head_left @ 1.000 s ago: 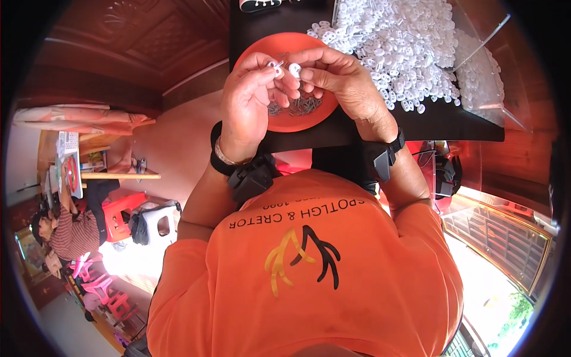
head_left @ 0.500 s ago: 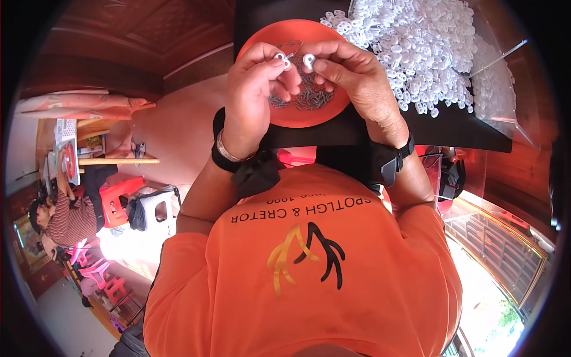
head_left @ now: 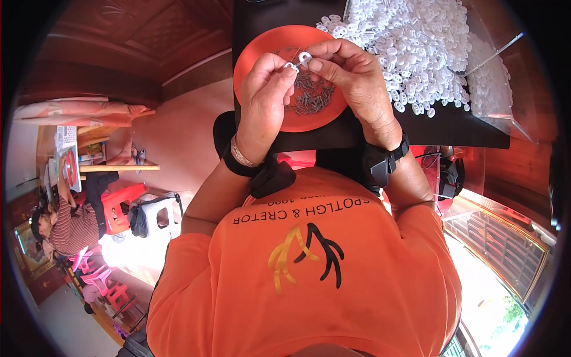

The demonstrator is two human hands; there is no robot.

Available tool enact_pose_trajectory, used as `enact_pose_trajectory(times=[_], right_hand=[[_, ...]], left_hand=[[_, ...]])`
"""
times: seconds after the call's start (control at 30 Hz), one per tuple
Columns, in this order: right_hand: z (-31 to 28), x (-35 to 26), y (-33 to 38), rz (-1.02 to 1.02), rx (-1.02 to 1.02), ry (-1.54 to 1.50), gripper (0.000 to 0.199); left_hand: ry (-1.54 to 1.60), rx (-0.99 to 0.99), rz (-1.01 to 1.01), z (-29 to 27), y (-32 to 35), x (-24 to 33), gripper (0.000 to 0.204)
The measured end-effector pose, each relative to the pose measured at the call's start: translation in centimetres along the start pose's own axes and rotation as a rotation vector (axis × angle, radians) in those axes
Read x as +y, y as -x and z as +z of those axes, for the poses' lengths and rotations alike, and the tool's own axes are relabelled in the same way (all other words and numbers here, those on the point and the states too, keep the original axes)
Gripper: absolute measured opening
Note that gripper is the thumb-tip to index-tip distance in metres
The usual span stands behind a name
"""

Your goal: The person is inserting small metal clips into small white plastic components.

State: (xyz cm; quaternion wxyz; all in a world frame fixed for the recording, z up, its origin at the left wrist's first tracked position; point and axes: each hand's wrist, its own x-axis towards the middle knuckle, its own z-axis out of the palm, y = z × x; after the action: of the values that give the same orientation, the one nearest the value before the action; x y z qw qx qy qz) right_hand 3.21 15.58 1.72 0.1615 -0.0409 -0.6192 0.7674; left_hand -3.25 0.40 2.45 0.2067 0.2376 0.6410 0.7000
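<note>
My left hand [head_left: 263, 98] pinches a small white plastic piece with holes [head_left: 291, 68] between thumb and fingers. A second white piece [head_left: 304, 58], with a rounded eye, sits between the thumb and index finger of my right hand [head_left: 360, 80]. The two pieces are close together; a thin metal screw seems to lie between them, though I cannot tell whether it joins both. Both hands hover over a round orange-red dish [head_left: 248, 50]. Many small grey metal screws [head_left: 314, 98] lie in it, partly hidden by my fingers.
A large heap of white plastic pieces [head_left: 416, 53] covers the right of the dark table [head_left: 464, 128]. Beside it stands a clear plastic container [head_left: 491, 83] with more pieces. To the far left are a seated person [head_left: 74, 223], a red stool [head_left: 119, 205] and a white stool [head_left: 157, 214].
My left hand has moved right and slightly nearer to me, bringing its white piece closer to the one in my right hand. The right hand has shifted slightly left.
</note>
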Motion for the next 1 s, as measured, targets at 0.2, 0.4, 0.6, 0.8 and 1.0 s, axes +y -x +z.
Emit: enact_pose_trajectory(times=[0.2, 0.4, 0.6, 0.8, 1.0], right_hand=[[-0.1, 0.4, 0.1, -0.018, -0.012, 0.042, 0.016], [0.0, 0.4, 0.1, -0.024, -0.001, 0.046, 0.014], [-0.1, 0.6, 0.0, -0.061, 0.015, 0.042, 0.017], [-1.0, 0.1, -0.2, 0.175, -0.028, -0.171, 0.017], [-0.7, 0.3, -0.1, 0.120, -0.028, -0.156, 0.016]], left_hand=[[0.024, -0.008, -0.010, 0.1, 0.1, 0.0, 0.013], [0.017, -0.026, -0.006, 0.2, 0.1, -0.4, 0.013], [0.056, -0.014, 0.001, 0.3, 0.4, -0.1, 0.013], [0.036, -0.012, -0.007, 0.0, 0.3, -0.1, 0.013], [0.069, -0.030, -0.001, 0.7, 0.3, -0.2, 0.015]])
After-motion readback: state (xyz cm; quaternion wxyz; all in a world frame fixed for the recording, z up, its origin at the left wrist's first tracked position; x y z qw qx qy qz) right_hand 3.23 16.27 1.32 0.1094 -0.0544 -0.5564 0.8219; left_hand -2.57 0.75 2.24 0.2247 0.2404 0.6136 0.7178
